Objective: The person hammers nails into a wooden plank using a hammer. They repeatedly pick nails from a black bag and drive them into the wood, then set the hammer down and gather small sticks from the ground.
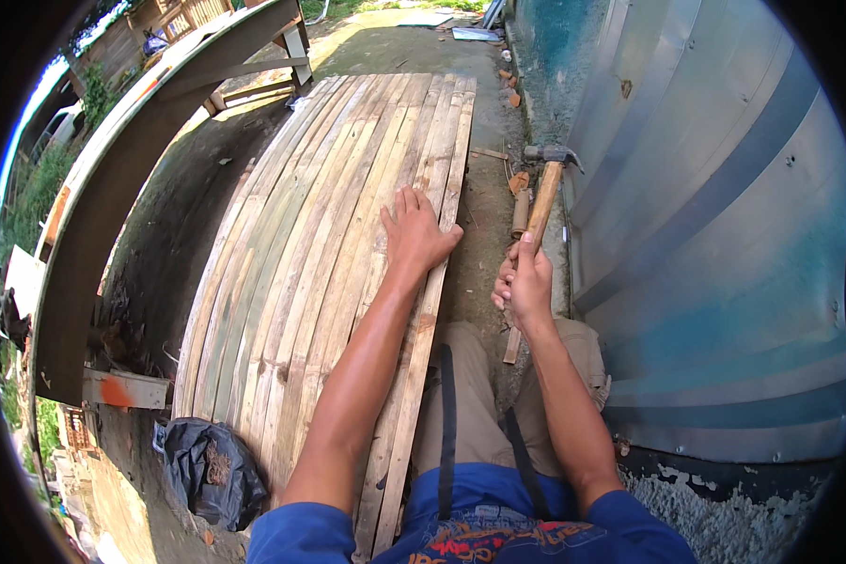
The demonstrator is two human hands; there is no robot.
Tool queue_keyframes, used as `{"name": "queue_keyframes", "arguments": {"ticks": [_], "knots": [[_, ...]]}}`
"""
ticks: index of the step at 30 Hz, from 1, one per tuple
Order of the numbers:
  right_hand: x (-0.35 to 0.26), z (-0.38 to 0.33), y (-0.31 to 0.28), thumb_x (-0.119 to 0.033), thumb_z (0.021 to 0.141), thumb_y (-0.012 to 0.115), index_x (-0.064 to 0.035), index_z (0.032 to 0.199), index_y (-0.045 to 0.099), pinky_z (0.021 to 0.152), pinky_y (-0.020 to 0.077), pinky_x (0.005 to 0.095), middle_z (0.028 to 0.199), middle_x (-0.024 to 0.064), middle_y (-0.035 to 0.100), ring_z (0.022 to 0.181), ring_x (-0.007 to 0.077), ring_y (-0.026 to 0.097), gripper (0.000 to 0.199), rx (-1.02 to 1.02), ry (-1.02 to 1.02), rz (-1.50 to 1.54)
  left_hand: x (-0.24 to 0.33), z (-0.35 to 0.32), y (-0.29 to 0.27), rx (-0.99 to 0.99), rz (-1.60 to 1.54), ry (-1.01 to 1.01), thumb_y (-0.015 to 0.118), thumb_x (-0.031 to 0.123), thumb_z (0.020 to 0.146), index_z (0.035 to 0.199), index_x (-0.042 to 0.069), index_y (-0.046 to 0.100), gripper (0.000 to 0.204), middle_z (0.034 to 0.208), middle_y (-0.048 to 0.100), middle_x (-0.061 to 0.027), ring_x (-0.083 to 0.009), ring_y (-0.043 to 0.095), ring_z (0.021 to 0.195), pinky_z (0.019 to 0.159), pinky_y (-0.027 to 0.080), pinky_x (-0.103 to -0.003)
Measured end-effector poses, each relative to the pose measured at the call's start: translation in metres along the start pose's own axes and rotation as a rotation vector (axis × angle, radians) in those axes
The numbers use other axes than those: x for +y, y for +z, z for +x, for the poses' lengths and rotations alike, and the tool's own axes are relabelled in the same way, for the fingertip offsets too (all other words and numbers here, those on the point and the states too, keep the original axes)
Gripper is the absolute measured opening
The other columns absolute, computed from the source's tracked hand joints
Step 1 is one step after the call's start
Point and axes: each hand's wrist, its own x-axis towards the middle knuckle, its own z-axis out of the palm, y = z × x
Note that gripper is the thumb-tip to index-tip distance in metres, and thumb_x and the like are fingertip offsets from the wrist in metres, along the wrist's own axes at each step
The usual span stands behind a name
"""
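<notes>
A long panel of weathered wooden slats (296,226) stretches away in front of me and to my left. My left hand (417,233) rests on its right part, fingers spread, the thumb reaching over the right edge. To the right of the panel, my right hand (526,282) is closed round the lower part of a wooden-handled claw hammer (544,199). The hammer points up and away from me, its dark metal head at the top, apart from the slats. Whether my left palm covers anything small cannot be seen.
A black plastic bag (213,473) with small brownish bits inside sits by the panel's near left corner. Corrugated metal sheeting (705,244) stands close on my right. A long raised board frame (132,188) runs along the left. Wood scraps (520,211) lie on the ground beyond my right hand.
</notes>
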Motion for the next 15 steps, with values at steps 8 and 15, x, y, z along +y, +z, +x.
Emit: {"name": "queue_keyframes", "arguments": {"ticks": [8, 15], "knots": [[0.016, -0.003, 0.000, -0.048, 0.110, 0.046, -0.0100, 0.089, 0.044, 0.032, 0.0335, 0.0306, 0.058, -0.0010, 0.040, 0.037, 0.0100, 0.038, 0.043, -0.046, -0.022, 0.040, -0.001, -0.001, -0.001, -0.042, 0.035, 0.026, 0.073, 0.049, 0.081, 0.155, -0.014, 0.028, 0.107, 0.165, 0.024, -0.0308, -0.0380, 0.018, 0.157, 0.126, 0.011, -0.059], [0.003, 0.003, -0.006, -0.052, 0.109, 0.044, -0.0108, 0.087, 0.043, 0.033, 0.0338, 0.0307, 0.057, -0.0015, 0.039, 0.037, 0.0100, 0.037, 0.046, 0.024, -0.016, 0.057, -0.030, 0.007, 0.004, 0.021, -0.371, 0.066, 0.046, 0.034, 0.094, 0.156, -0.013, 0.027, 0.080, 0.166, 0.025, -0.0294, -0.0399, 0.016, 0.158, 0.126, 0.005, -0.057]]}}
